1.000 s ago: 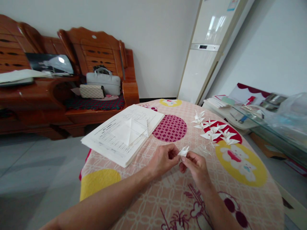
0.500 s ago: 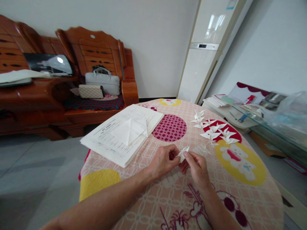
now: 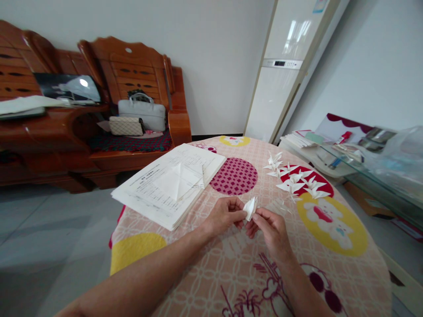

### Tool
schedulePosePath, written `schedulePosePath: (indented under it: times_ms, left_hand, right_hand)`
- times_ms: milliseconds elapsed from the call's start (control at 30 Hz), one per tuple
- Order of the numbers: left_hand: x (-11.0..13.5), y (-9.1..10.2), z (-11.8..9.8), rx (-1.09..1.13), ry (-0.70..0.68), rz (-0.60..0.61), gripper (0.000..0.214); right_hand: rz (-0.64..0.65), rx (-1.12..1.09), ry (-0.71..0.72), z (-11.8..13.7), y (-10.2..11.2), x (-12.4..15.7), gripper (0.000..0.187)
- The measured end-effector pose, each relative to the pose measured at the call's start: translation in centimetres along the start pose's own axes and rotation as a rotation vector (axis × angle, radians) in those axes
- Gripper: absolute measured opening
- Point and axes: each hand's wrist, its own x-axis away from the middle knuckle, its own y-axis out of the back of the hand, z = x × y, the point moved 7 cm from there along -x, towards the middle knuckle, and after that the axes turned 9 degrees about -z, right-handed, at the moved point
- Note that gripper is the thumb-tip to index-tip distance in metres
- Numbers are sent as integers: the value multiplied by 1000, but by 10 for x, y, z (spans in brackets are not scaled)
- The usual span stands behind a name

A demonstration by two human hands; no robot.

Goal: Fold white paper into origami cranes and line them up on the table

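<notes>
A small folded piece of white paper [image 3: 250, 208] is pinched between my two hands above the table. My left hand [image 3: 228, 214] grips its left side with thumb and fingers. On the lower right edge, my right hand [image 3: 269, 225] holds it, the thumb pressed against the fingers. The paper stands tilted, with a pointed tip at the top and creases down its face. Several finished white paper cranes [image 3: 294, 178] lie in a group beyond my right hand. To the left, square white paper sheets [image 3: 180, 181] rest on a stack of printed papers [image 3: 148, 204].
A patterned cloth covers the round table [image 3: 211, 281]. Behind it stand a wooden chair [image 3: 139, 57] with a grey bag [image 3: 142, 113] and a tall white air conditioner [image 3: 280, 83]. At the right is a glass-topped stand [image 3: 366, 178] holding papers and a plastic bag.
The folded paper has turned more upright between my fingers and shows a broader face. My right thumb has shifted from its front to the lower right edge.
</notes>
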Motion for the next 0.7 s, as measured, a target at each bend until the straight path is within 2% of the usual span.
schedulePosePath:
  times_ms: [400,700]
  left_hand:
    - [0,1,7,-179,-169,-12,14]
    - [4,-1,3,-93,-127,40,29]
  right_hand:
    - [-31,64,-13,-3,3,1,20]
    - [-82,102,11,1,3,1,23]
